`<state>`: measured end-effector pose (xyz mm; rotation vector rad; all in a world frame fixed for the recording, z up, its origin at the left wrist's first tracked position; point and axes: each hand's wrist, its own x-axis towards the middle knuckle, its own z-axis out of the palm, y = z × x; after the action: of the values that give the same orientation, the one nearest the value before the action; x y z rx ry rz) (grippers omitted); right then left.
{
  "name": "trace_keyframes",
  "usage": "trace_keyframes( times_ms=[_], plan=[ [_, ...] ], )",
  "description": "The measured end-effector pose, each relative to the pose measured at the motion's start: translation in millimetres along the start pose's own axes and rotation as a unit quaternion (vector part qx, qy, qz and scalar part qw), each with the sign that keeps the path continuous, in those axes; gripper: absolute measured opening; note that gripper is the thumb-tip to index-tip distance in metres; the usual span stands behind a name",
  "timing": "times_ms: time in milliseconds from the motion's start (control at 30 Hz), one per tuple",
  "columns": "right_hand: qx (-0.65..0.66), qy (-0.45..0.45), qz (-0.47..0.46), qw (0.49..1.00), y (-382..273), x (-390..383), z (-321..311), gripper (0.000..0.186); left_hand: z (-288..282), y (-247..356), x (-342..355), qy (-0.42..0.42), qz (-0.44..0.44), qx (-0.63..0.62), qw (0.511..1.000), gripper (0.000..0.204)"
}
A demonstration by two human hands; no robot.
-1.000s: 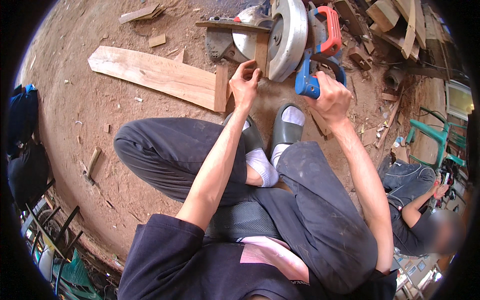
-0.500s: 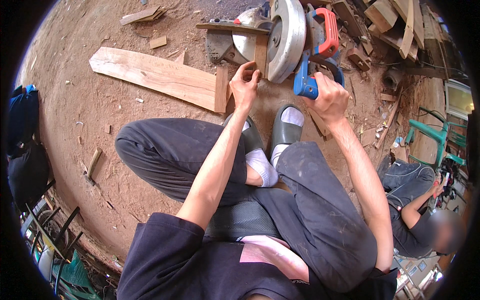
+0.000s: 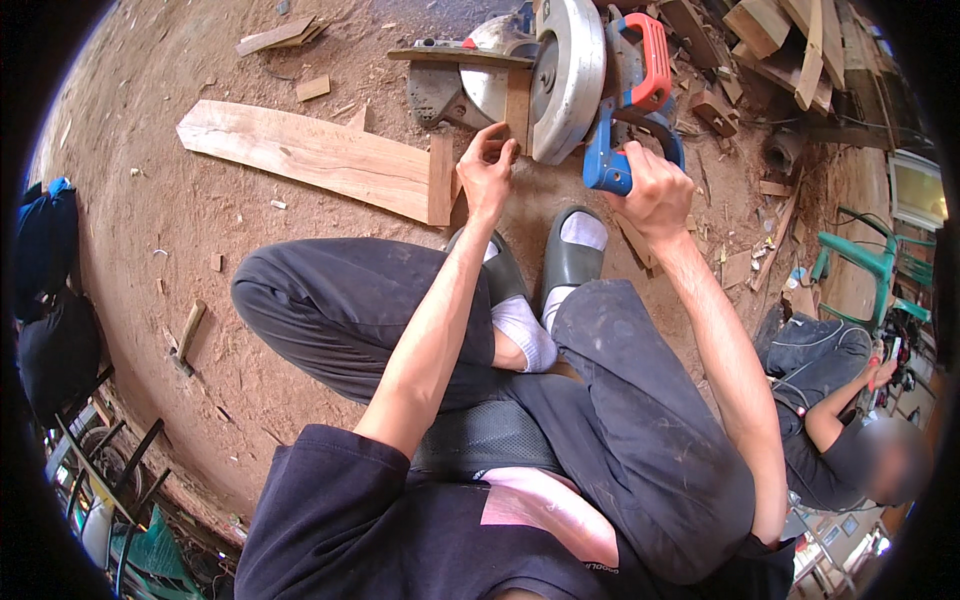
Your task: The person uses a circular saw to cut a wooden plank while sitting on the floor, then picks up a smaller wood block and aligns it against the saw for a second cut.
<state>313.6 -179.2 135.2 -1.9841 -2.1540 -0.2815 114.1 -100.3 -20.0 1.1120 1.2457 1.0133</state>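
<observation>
A miter saw with a round pale grey blade guard [image 3: 568, 85] stands on the ground in front of my feet. My right hand [image 3: 655, 190] is closed around its blue handle [image 3: 605, 152], below a red carrying grip [image 3: 652, 65]. Beside the guard, on its left, a narrow piece of wood [image 3: 517, 100] lies across the saw's base. My left hand [image 3: 486, 172] has its thumb and curled fingers at the near end of that piece, gripping it. The blade is hidden by the guard.
Left of the saw lies a long pale board [image 3: 310, 160] with a small block [image 3: 440, 180] at its end. A hammer [image 3: 186, 335] rests on the dirt. Timber offcuts [image 3: 760, 30] are piled at far right. Another person [image 3: 825, 400] sits right, near a green chair [image 3: 860, 265].
</observation>
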Motion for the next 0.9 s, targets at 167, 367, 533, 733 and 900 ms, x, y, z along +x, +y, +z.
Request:
trace_keyframes(
  times_ms=[167,367,533,733,900],
  plan=[
    [-0.001,0.008,0.004,1.0,1.1,-1.8,3.5,0.048,0.6,1.4,-1.4,-0.004,0.004,-0.015,1.0,0.032],
    [0.0,0.024,-0.011,1.0,-3.4,0.4,-0.5,0.029,0.5,2.1,-1.9,0.0,0.003,-0.015,1.0,0.033],
    [-0.005,0.024,-0.013,1.0,-2.4,-0.1,1.9,0.03,0.0,-0.5,-0.1,0.007,0.015,-0.002,1.0,0.032],
    [-0.013,0.022,-0.014,1.0,-2.3,-1.0,0.6,0.03,1.5,1.7,-2.6,0.004,0.006,-0.009,1.0,0.033],
    [-0.01,0.018,0.003,1.0,0.7,-1.9,6.4,0.041,2.9,-1.0,-2.3,0.005,0.0,-0.031,0.999,0.033]
  ],
)
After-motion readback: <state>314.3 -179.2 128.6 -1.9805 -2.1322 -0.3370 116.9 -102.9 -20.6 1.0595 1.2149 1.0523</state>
